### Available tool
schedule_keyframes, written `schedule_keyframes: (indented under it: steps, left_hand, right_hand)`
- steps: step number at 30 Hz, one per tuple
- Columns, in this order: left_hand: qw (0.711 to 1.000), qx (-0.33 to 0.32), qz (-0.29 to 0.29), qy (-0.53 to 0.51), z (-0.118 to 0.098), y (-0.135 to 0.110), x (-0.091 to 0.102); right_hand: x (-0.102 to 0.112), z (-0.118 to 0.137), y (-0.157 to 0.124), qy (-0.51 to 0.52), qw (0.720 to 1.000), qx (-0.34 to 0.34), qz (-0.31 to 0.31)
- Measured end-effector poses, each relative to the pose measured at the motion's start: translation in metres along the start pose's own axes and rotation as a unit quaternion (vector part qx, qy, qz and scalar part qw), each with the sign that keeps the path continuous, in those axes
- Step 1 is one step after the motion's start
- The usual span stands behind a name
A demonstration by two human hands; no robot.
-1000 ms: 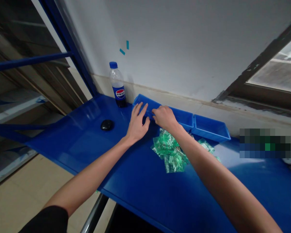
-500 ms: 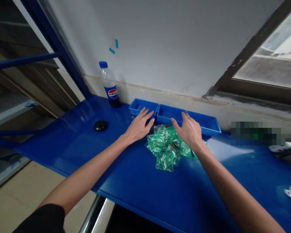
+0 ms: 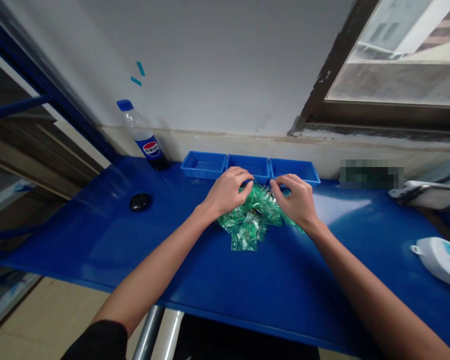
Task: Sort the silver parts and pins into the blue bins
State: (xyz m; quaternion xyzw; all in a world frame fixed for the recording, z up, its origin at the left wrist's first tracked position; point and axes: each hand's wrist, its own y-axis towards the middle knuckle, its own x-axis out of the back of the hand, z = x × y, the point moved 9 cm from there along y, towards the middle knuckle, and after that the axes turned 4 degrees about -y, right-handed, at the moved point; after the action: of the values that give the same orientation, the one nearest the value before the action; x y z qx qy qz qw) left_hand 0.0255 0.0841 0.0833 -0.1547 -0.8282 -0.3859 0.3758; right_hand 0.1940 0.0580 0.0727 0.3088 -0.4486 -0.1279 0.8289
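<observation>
A heap of small clear-and-green plastic packets lies on the blue table, with small dark and metallic bits showing inside some. Over the far left part of the heap, my left hand is closed, thumb and forefinger brought together. My right hand faces it across the heap's right side, also closed in a pinch. Whatever the fingertips hold, if anything, is too small to make out. Just behind the hands stand three blue plastic bins in a row: the left bin, the middle bin and the right bin.
A cola bottle stands by the wall at the left, with a black mouse-like object in front. At the right are a white case, a phone-like device and a blurred-out patch. The table ends near my body.
Both hands have gone from spread fingers to pinches, coming closer together over the packets. My head view has turned somewhat right, so the bottle and bins sit further left.
</observation>
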Motion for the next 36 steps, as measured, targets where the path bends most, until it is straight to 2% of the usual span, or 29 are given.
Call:
schedule_keyframes:
  steps: [6,10,14,17,20,24,29,36]
  left_hand:
    - [1.000,-0.023,0.013,-0.016,-0.012,-0.014,-0.010]
    - [0.999,-0.035,0.030,0.000,-0.022,-0.021,-0.024]
    - [0.997,-0.048,0.049,0.028,-0.031,-0.017,-0.036]
    - [0.995,-0.061,0.074,0.032,-0.037,-0.007,-0.046]
    - [0.988,-0.082,0.127,0.026,-0.047,0.005,-0.060]
    - [0.979,-0.110,0.169,0.023,-0.057,0.014,-0.071]
    - [0.978,-0.119,0.171,0.018,-0.056,0.018,-0.069]
    - [0.974,-0.082,0.208,0.029,-0.045,0.014,-0.064]
  right_hand:
    - [0.021,-0.044,-0.032,-0.034,0.993,-0.114,-0.015]
    - [0.027,-0.057,-0.042,-0.155,0.975,-0.151,0.045]
    - [0.029,-0.062,-0.047,-0.267,0.934,-0.202,0.127]
    - [0.026,-0.062,-0.050,-0.297,0.907,-0.231,0.186]
    - [0.023,-0.061,-0.052,-0.300,0.898,-0.246,0.208]
    - [0.015,-0.062,-0.057,-0.274,0.907,-0.248,0.205]
    - [0.003,-0.066,-0.059,-0.228,0.934,-0.235,0.140]
    - [-0.003,-0.065,-0.054,-0.169,0.962,-0.202,0.070]
